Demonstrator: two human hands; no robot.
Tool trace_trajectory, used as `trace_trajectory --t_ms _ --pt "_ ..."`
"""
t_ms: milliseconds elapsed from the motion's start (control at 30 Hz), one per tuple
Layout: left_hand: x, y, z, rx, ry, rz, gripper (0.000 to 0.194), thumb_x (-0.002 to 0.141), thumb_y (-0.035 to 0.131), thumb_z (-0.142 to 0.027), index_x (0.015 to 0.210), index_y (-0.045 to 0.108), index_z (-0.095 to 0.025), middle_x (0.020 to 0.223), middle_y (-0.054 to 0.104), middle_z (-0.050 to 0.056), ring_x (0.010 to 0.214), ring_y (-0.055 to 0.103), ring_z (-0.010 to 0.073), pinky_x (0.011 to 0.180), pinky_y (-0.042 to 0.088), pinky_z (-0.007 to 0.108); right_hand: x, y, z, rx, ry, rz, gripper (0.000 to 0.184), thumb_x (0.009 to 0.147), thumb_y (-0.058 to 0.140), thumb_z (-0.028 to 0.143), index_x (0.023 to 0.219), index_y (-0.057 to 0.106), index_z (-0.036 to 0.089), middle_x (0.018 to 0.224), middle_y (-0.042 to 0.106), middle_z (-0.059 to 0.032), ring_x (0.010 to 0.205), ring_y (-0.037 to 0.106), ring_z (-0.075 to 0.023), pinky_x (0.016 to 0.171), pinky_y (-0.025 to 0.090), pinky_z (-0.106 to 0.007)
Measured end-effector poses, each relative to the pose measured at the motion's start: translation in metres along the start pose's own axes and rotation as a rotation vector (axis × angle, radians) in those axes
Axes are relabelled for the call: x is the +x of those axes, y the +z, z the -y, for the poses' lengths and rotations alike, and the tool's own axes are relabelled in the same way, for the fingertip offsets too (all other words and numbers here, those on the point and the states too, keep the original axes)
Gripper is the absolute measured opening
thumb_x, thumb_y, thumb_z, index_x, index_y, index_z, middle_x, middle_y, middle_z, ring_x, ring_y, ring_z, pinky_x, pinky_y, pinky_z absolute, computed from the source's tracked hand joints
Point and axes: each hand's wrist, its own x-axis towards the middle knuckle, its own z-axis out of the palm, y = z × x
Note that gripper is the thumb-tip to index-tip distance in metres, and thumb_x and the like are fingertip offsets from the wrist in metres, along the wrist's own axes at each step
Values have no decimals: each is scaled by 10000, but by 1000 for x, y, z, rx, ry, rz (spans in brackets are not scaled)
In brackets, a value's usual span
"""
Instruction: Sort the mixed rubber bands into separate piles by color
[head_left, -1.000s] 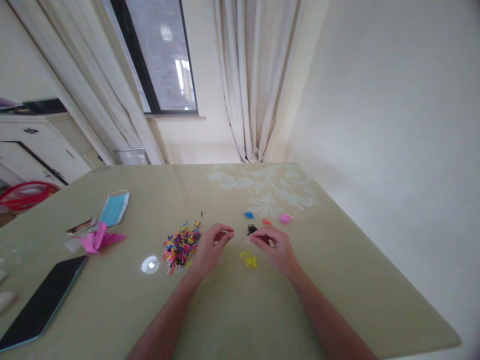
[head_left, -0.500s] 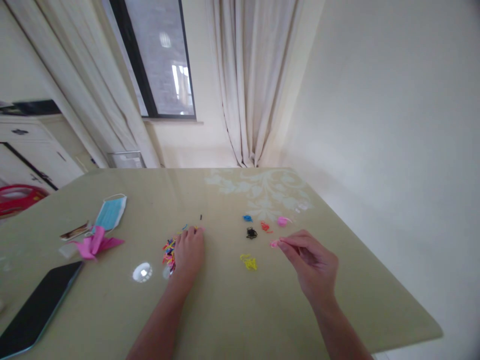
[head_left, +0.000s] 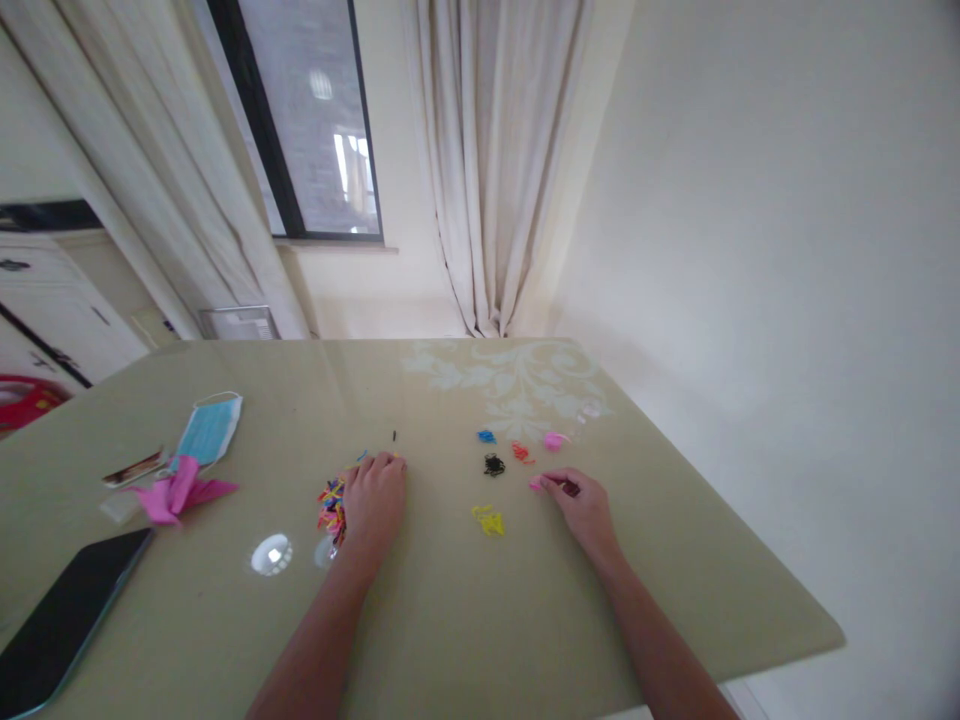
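Observation:
My left hand rests palm down at the right side of a mixed heap of tiny coloured rubber bands. Its fingers bend down to the tabletop, partly hiding the heap; the fingertips' undersides are out of sight. My right hand is low over the table, thumb and fingers pinched on pink rubber bands. Beyond and left of it lie small single-colour piles: pink bands, red bands, blue bands, black bands and yellow bands.
On the left are a phone, a pink folded paper crane, a blue face mask and a thin brown packet. A shiny clear disc lies left of my left arm. A wall runs along the right.
My right hand has turned palm down and lowered, with its fingertips still at the pink bands. My left hand stays by the mixed heap. The view has shifted slightly.

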Motion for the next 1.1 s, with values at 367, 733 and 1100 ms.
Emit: trace_trajectory --t_ms 367,733,1100 --pt "1 -8 -5 -43 -12 -11 317 1044 436 -276 1009 739 -189 1049 770 112 1033 698 316 903 447 427 -3 -3 2 -5 -81 -39 355 850 682 519 844 810 187 706 741 -77 580 592 -207 576 474 -327" --pt "4 -5 -2 -289 -59 -21 275 1028 507 -324 998 760 -222 1047 803 86 974 717 266 876 487 365 14 31 69 64 -402 247 260 968 655 395 880 812 207 732 704 -38 614 565 -152 613 463 -269" --pt "8 -3 -15 -1373 -142 -32 314 794 763 -474 878 772 -172 786 794 51 742 740 197 742 613 317 -12 60 58 141 -344 235 271 983 674 441 930 801 208 772 698 -39 619 584 -142 611 468 -262"
